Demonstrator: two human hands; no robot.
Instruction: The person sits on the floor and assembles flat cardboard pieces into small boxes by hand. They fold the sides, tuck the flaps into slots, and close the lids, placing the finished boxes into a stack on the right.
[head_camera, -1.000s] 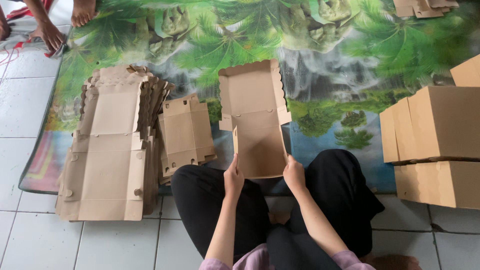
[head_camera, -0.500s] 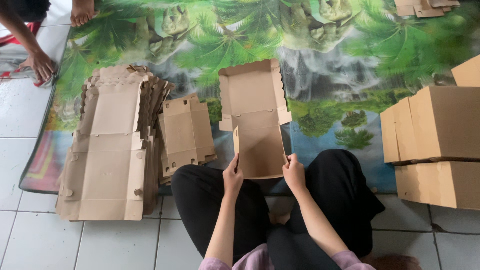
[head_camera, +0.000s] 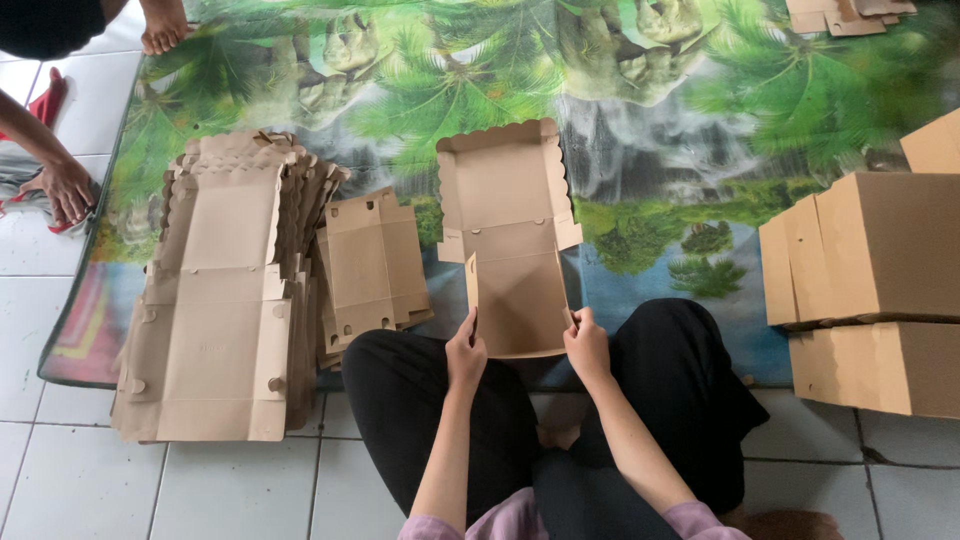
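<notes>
White floor tiles run along the left and bottom of the frame, and a mat (head_camera: 640, 150) printed with green palm fronds covers most of the rest. At lower centre the person sits cross-legged in black trousers, both arms reaching forward. The left hand (head_camera: 465, 350) pinches the near left corner of a half-folded cardboard box (head_camera: 510, 240), fingers closed on the raised side flap, which stands upright. The right hand (head_camera: 587, 345) grips the near right corner of the same box, fingers curled over its edge. The box lies flat and open on the mat just ahead of the knees, at the centre of the frame, its scalloped lid flap pointing toward the top.

Just left of it lies a small stack of flat box blanks (head_camera: 372, 265), and further left a larger, taller pile of flat blanks (head_camera: 225, 300) spreads from the mat onto the tiles. At the right edge, finished closed boxes (head_camera: 870, 260) are stacked, with one more (head_camera: 880, 365) lying below them. More cardboard pieces (head_camera: 845, 15) sit at the upper right corner. At the upper left, another person's hand (head_camera: 65, 190) rests on the tiles beside the mat, and a bare foot (head_camera: 165, 25) stands on the mat's top edge.
</notes>
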